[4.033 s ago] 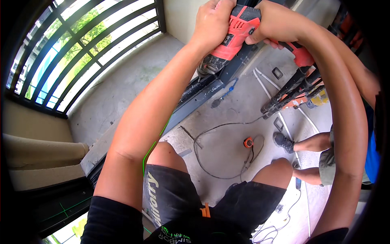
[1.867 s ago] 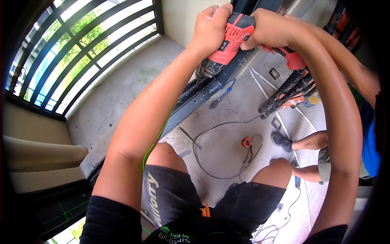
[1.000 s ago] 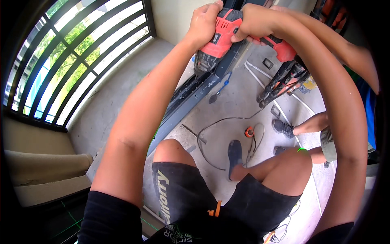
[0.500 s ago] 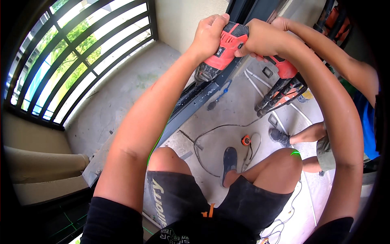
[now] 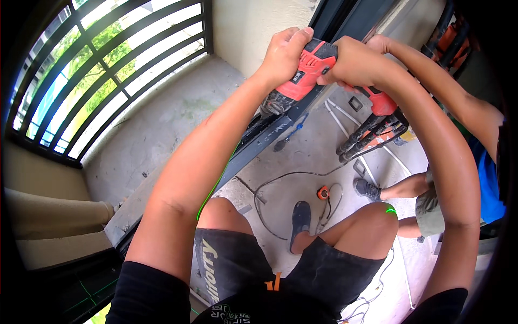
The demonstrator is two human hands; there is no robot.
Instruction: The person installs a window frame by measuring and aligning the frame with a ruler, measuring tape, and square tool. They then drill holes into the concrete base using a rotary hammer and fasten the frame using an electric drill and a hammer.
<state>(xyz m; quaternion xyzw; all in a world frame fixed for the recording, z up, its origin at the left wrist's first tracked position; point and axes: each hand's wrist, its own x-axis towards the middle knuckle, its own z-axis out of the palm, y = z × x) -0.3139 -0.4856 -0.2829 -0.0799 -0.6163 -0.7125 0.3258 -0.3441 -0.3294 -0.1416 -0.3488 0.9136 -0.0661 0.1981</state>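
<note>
While both hands clench the red drill (image 5: 305,73), its tip is hidden. The left hand (image 5: 285,53) grips its top, the right hand (image 5: 353,62) its rear.

I'm on an unfinished balcony at a building site: bare concrete floor (image 5: 162,124) underfoot, raw plaster wall (image 5: 248,27), a dark metal railing (image 5: 108,70) with greenery beyond. A dark door frame rail (image 5: 259,140), loose cable (image 5: 280,183) and power tools (image 5: 372,129) lie about.
</note>
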